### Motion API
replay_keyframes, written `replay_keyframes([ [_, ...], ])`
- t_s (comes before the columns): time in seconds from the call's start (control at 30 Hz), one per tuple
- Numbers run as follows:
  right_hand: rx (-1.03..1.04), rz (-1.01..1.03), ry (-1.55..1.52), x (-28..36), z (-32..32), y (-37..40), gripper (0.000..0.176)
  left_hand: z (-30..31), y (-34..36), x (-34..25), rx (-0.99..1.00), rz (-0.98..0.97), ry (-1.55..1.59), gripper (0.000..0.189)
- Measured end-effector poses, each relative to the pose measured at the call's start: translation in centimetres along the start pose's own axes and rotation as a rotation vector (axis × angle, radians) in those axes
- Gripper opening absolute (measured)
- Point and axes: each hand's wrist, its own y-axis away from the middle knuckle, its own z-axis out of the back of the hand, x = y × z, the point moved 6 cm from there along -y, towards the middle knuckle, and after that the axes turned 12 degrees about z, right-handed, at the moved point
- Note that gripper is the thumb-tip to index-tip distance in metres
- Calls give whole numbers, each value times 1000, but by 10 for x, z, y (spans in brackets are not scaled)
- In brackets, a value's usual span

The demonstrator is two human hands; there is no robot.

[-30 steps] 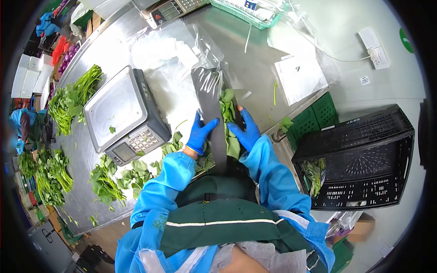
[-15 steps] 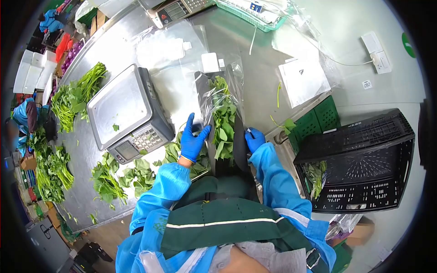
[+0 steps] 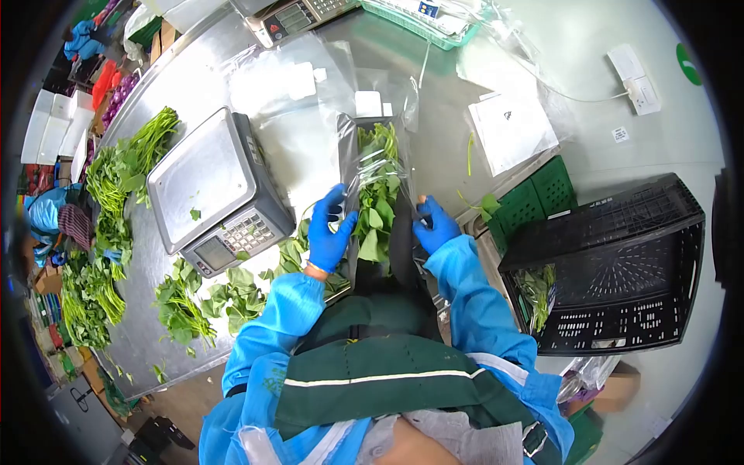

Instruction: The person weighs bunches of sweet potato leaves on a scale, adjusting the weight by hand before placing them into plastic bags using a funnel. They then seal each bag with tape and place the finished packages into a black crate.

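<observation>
My left hand (image 3: 329, 232) is spread loosely at the left side of a dark sheet (image 3: 402, 252), thumb parted from the fingers. My right hand (image 3: 437, 227) is by the sheet's right side; I cannot tell whether it pinches anything. Between my hands, near the front edge of the counter (image 3: 147, 302), leafy greens (image 3: 377, 205) lie on the sheet, their upper part under clear plastic (image 3: 381, 165). Loose leaves (image 3: 234, 300) are spread along that front edge to my left, with a scale (image 3: 203, 186) just beyond. A black crate (image 3: 612, 298) stands off the counter's right edge, and white papers (image 3: 511, 136) lie inside it. Toward the left edge are more bunches (image 3: 124, 170); at the far edge, a green basket (image 3: 438, 32).
</observation>
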Motion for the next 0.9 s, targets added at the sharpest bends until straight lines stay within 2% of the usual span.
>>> replay_keyframes([
  [0.03, -132, 134, -15, 10, 6, -7, 31, -8, -5, 11, 80, -23, 16, 36],
  [0.1, -154, 121, -3, 13, 4, -13, 25, -12, -14, 22, 32, -81, 6, 24],
  [0.17, -204, 166, 122, 26, 9, -14, 20, -13, -10, 16, -14, -95, 27, 19],
  [0.3, -221, 187, 180, 38, 1, 17, 13, 8, 18, -11, -104, -163, 62, 10],
  [0.37, -208, 163, 141, 41, -2, 34, 13, 20, 38, -34, -90, -239, -37, 11],
  [0.5, -125, 145, 178, 30, -11, 58, 15, 29, 74, -25, 18, -207, -74, 10],
  [0.53, -69, 76, 187, 23, -16, 62, 14, 29, 78, -23, 60, -218, -73, 12],
  [0.57, -11, 8, 194, 17, -20, 65, 13, 32, 79, -20, 58, -219, -72, 12],
  [0.73, 79, 29, 241, 33, -14, 67, 14, 34, 70, -12, 60, -117, -129, 12],
  [0.8, 19, -140, -244, 37, -2, 51, 12, 33, 42, -27, 80, -35, 94, 18],
  [0.83, -118, 72, -264, 40, 11, 38, 8, 36, 30, -52, 118, -28, 230, 24],
  [0.87, -243, 137, -394, 82, 42, 28, 5, 43, 24, -89, 102, -95, 267, 32],
  [0.9, -236, 247, -421, 127, 71, 21, 4, 51, 21, -129, 99, -123, 410, 37],
])
